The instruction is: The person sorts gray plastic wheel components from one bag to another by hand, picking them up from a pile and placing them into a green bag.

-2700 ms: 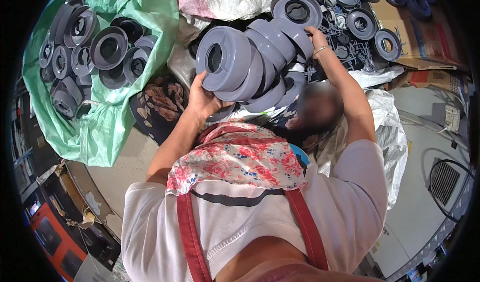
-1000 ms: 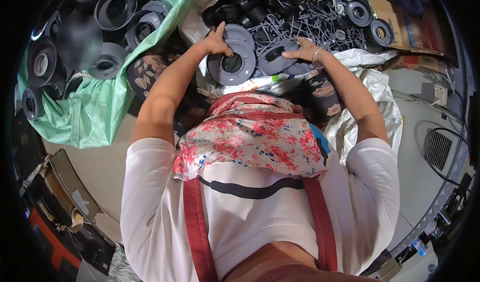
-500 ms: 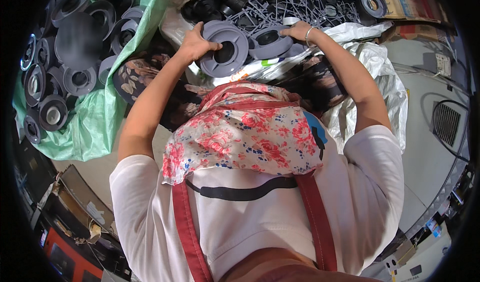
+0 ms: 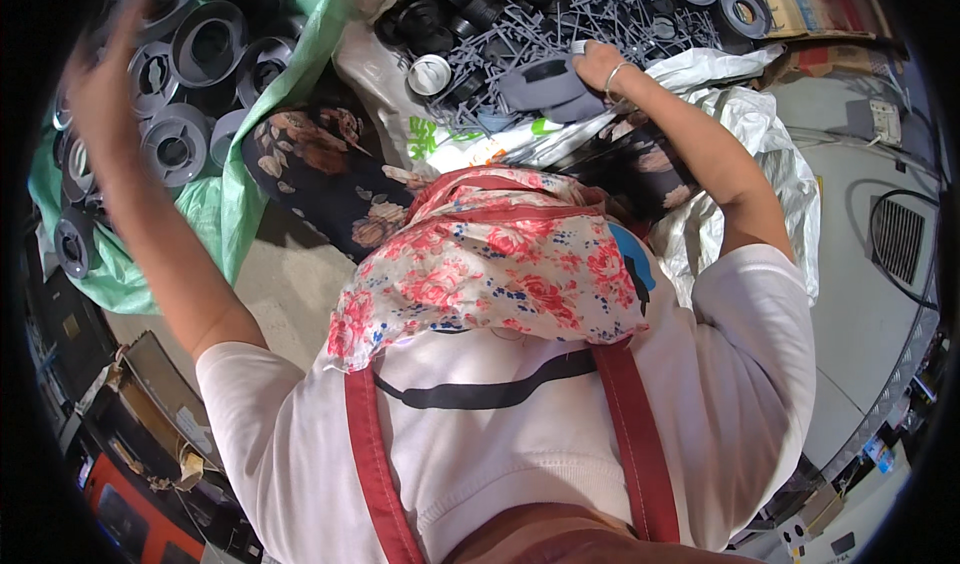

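My left hand point(image 4: 105, 104) reaches over the open green bag point(image 4: 205, 254) at the left. Motion smears its fingers, so what they hold, if anything, does not show. Grey flanged plastic rings point(image 4: 175, 144) fill the bag beneath it. At the top centre my right hand point(image 4: 602, 68) is closed, with a small white ribbed cap point(image 4: 579, 48) at its fingertips. Just below and left of that hand, a grey ring-shaped part point(image 4: 550, 91) lies tilted on the heap of thin grey plastic sticks point(image 4: 620, 26).
Black round plastic parts point(image 4: 425, 19) and a white round cap point(image 4: 430, 75) lie in the heap on white sacking point(image 4: 395, 104). Two grey rings point(image 4: 745, 11) sit at the upper right beside cardboard point(image 4: 830, 4). A pale machine panel point(image 4: 840, 224) with a cable stands at right.
My left hand has left the middle and swung left over the green bag. The large grey ring it held is gone from the middle. My right hand has shifted only slightly.
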`<action>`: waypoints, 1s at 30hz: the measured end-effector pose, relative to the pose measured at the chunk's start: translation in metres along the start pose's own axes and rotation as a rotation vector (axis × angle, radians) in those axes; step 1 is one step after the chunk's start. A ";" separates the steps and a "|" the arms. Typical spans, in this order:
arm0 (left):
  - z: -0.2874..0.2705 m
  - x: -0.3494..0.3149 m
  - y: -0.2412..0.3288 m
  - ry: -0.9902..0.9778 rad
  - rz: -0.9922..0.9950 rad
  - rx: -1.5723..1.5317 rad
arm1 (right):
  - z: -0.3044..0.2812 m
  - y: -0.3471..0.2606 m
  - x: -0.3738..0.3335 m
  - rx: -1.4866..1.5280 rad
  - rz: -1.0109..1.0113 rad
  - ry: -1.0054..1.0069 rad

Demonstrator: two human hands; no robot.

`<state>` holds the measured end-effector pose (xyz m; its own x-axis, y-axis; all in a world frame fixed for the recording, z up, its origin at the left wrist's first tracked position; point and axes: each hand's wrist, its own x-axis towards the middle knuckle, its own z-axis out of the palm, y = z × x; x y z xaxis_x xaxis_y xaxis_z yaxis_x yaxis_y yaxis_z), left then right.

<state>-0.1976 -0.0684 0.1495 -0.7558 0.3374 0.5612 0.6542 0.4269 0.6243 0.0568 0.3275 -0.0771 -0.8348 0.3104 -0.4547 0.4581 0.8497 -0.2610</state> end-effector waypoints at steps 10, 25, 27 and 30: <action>0.204 -0.151 0.051 -0.759 0.311 -0.152 | -0.038 -0.038 -0.011 0.410 -0.027 -0.126; -0.034 0.009 -0.005 0.264 -0.137 -0.125 | -0.062 -0.056 -0.065 1.330 -0.245 -0.392; -0.001 -0.018 0.016 0.039 -0.183 -0.407 | -0.062 -0.069 -0.074 1.339 -0.291 -0.386; 0.055 -0.083 0.068 -0.539 0.308 -0.032 | -0.056 -0.092 -0.082 1.239 -0.337 -0.263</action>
<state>-0.0921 -0.0213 0.1158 -0.4349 0.8210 0.3699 0.8390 0.2201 0.4977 0.0661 0.2479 0.0318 -0.9431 -0.0506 -0.3288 0.3326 -0.1279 -0.9344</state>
